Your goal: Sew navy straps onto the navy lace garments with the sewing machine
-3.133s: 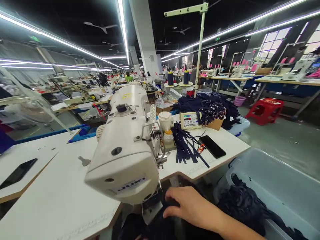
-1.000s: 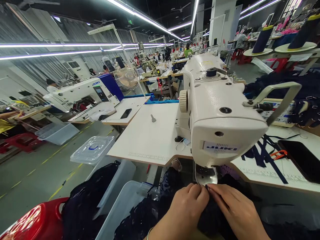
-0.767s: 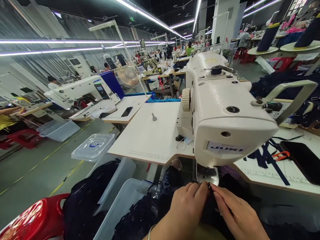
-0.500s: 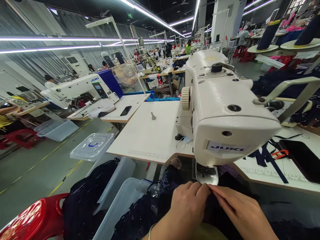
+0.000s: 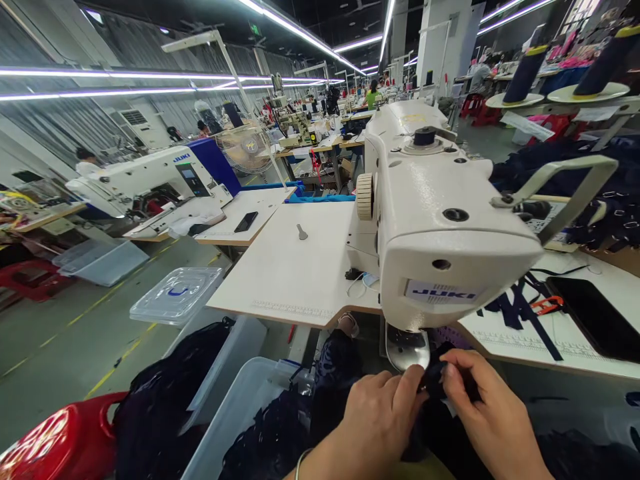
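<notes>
A white Juki sewing machine [image 5: 440, 220] stands on a white table [image 5: 295, 267], its head end over my lap. Dark navy fabric [image 5: 435, 380] lies just below the machine's end plate [image 5: 407, 347]. My left hand [image 5: 377, 417] pinches the fabric's edge with curled fingers. My right hand [image 5: 483, 413] grips the same fabric from the right, thumb and fingers closed on a small fold. The two hands almost touch under the plate.
A clear bin [image 5: 235, 427] with dark lace fabric stands at my left, beside a red stool [image 5: 55, 440]. A black phone [image 5: 593, 317], orange snips [image 5: 545, 305] and navy straps [image 5: 520, 310] lie on the table at right. Other machines and workers fill the hall behind.
The view swung left after the first frame and my left hand joined the right at the fabric. Since half a second ago my right fingers have curled up, lifting a fold of fabric.
</notes>
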### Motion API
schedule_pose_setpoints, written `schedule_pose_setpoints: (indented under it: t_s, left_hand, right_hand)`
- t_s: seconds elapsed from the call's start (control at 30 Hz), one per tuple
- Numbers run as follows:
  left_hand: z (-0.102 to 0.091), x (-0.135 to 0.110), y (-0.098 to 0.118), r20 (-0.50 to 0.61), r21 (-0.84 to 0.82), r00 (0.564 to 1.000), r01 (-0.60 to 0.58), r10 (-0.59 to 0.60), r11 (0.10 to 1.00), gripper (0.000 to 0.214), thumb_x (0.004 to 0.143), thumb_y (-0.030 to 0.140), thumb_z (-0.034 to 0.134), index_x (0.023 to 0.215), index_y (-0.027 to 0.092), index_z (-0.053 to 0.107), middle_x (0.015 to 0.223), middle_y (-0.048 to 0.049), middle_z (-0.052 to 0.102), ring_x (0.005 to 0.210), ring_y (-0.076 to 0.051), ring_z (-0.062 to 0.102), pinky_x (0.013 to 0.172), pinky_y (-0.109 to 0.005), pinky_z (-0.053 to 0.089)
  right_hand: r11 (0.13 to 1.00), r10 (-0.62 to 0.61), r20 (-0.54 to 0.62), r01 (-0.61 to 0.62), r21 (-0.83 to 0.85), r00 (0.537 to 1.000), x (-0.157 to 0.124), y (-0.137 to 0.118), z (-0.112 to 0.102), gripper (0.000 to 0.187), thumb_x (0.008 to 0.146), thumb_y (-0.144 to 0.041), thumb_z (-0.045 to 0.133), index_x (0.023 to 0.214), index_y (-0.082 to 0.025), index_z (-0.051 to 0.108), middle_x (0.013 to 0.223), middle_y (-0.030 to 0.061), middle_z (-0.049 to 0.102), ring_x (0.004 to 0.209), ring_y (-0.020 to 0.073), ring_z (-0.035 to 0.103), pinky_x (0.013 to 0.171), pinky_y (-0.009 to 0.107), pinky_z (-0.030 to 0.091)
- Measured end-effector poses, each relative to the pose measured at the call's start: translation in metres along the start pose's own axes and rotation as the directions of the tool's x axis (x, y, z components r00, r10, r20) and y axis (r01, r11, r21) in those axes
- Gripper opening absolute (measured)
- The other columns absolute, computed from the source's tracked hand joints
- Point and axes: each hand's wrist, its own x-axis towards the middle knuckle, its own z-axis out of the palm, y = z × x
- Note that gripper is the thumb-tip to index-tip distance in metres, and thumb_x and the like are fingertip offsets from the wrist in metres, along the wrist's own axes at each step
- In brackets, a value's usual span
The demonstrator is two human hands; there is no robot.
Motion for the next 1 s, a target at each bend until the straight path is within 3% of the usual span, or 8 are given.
schedule_pose_setpoints:
  t_s: [0.1, 0.23, 0.37, 0.5, 0.63, 0.77, 0.87, 1.0]
  left_hand:
    - [-0.001, 0.000, -0.002, -0.032, -0.049, 0.999, -0.023, 0.022, 0.999, 0.021, 0.103, 0.025, 0.037, 0.102, 0.019, 0.057, 0.058, 0.0044, 0.059, 0.046, -0.013, 0.053, 0.046, -0.026, 0.037]
    - [-0.003, -0.003, -0.010, -0.026, -0.075, 1.000, 0.008, -0.010, 0.997, 0.021, 0.102, 0.027, 0.042, 0.095, 0.021, 0.060, 0.061, 0.0040, 0.062, 0.049, -0.013, 0.056, 0.048, -0.025, 0.040]
    - [-0.005, -0.007, -0.013, 0.099, -0.135, 0.991, 0.099, -0.086, 0.986, 0.025, 0.102, 0.033, 0.042, 0.088, 0.020, 0.059, 0.067, 0.0027, 0.067, 0.055, -0.014, 0.062, 0.051, -0.024, 0.042]
    - [-0.008, -0.006, -0.013, 0.295, -0.212, 0.953, 0.140, -0.073, 0.967, 0.016, 0.096, 0.032, 0.057, 0.086, 0.021, 0.062, 0.073, 0.0033, 0.068, 0.064, -0.013, 0.065, 0.061, -0.021, 0.047]
    - [-0.001, -0.007, -0.025, 0.416, -0.199, 0.896, 0.255, -0.154, 0.946, 0.011, 0.090, 0.020, 0.065, 0.101, 0.023, 0.066, 0.095, 0.0002, 0.071, 0.091, -0.016, 0.067, 0.088, -0.028, 0.050]
    - [0.010, -0.017, -0.036, 0.396, -0.156, 0.859, 0.412, -0.325, 0.898, 0.024, 0.090, 0.016, 0.061, 0.114, 0.011, 0.063, 0.113, -0.0159, 0.067, 0.112, -0.030, 0.061, 0.103, -0.054, 0.039]
    - [0.018, -0.023, -0.031, 0.464, -0.341, 0.848, 0.438, -0.256, 0.832, 0.016, 0.094, 0.024, 0.059, 0.105, 0.018, 0.067, 0.100, -0.0064, 0.071, 0.097, -0.020, 0.066, 0.095, -0.037, 0.048]
    - [0.031, -0.025, -0.019, 0.526, -0.632, 0.804, 0.587, -0.276, 0.505, 0.025, 0.091, 0.037, 0.061, 0.103, 0.016, 0.067, 0.091, -0.0043, 0.071, 0.082, -0.016, 0.065, 0.073, -0.023, 0.050]
  right_hand:
    - [0.999, 0.021, 0.029, -0.022, 0.048, 0.999, 0.001, 0.000, -0.002, 0.011, 0.095, -0.031, 0.047, 0.092, -0.028, 0.057, 0.075, -0.0042, 0.069, 0.057, 0.0111, 0.068, 0.051, 0.014, 0.054]
    - [0.991, -0.079, 0.195, 0.056, 0.119, 0.978, -0.001, 0.009, -0.007, 0.018, 0.098, -0.031, 0.044, 0.112, -0.027, 0.055, 0.096, 0.0022, 0.068, 0.076, 0.0136, 0.070, 0.066, 0.018, 0.058]
    - [0.952, -0.306, 0.353, 0.295, 0.086, 0.884, -0.009, 0.021, -0.009, 0.025, 0.098, -0.034, 0.048, 0.121, -0.027, 0.057, 0.108, 0.0050, 0.067, 0.090, 0.0178, 0.069, 0.078, 0.026, 0.058]
    - [0.919, -0.391, 0.387, 0.379, 0.111, 0.835, -0.017, 0.023, -0.006, 0.025, 0.100, -0.024, 0.041, 0.104, -0.024, 0.066, 0.089, 0.0033, 0.069, 0.073, 0.0174, 0.065, 0.071, 0.030, 0.057]
    - [0.961, -0.196, 0.478, 0.070, 0.267, 0.856, -0.021, 0.029, -0.004, 0.023, 0.099, -0.027, 0.047, 0.097, -0.025, 0.070, 0.086, 0.0025, 0.069, 0.076, 0.0160, 0.066, 0.072, 0.025, 0.056]
    - [0.859, 0.129, 0.620, -0.400, 0.321, 0.774, -0.024, 0.041, 0.004, 0.023, 0.092, -0.042, 0.059, 0.088, -0.027, 0.076, 0.084, 0.0006, 0.069, 0.078, 0.0168, 0.068, 0.068, 0.020, 0.055]
    - [0.682, 0.285, 0.659, -0.630, 0.370, 0.696, -0.032, 0.043, 0.013, 0.028, 0.086, -0.049, 0.063, 0.090, -0.026, 0.079, 0.085, 0.0022, 0.070, 0.083, 0.0197, 0.066, 0.074, 0.025, 0.054]
    - [0.427, 0.395, 0.679, -0.778, 0.460, 0.618, -0.044, 0.034, 0.025, 0.031, 0.081, -0.052, 0.070, 0.093, -0.025, 0.080, 0.088, 0.0045, 0.070, 0.092, 0.0230, 0.064, 0.083, 0.029, 0.052]
